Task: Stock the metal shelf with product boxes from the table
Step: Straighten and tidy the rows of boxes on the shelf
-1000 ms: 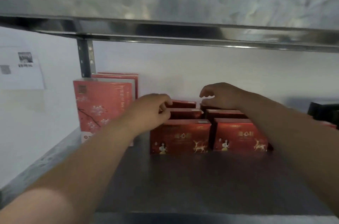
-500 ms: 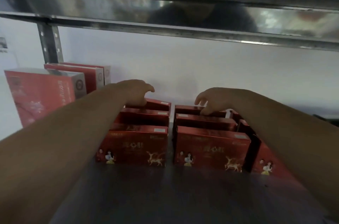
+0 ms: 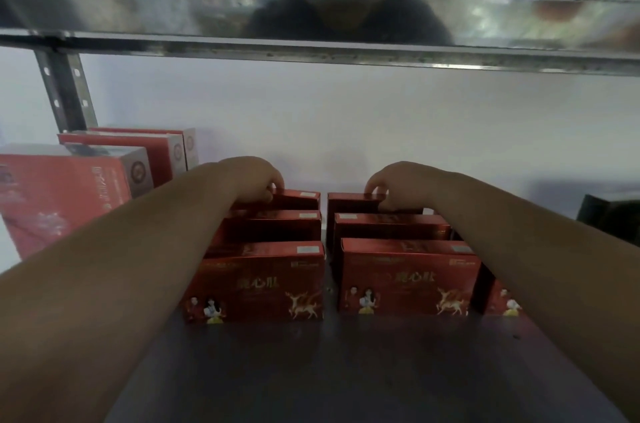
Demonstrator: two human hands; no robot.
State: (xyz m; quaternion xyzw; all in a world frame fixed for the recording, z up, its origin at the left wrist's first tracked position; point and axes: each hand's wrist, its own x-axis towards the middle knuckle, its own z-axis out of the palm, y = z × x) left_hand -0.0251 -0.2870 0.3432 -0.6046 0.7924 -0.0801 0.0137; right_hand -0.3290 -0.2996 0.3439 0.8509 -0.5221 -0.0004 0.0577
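where fingers hovered before, each hand [image 3: 254, 180] now grips a rear box [image 3: 298, 199].

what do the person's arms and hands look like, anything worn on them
Both forearms are bare as far as the picture shows: no sleeves, gloves, watch or bracelets. The left hand and right hand also look bare; no rings show, though the fingers are partly hidden.

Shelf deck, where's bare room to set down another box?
Free: the shelf deck in front of the front dark red boxes, between both forearms. Crowded: the rows behind, where the left hand and right hand rest, and the tall red boxes at left.
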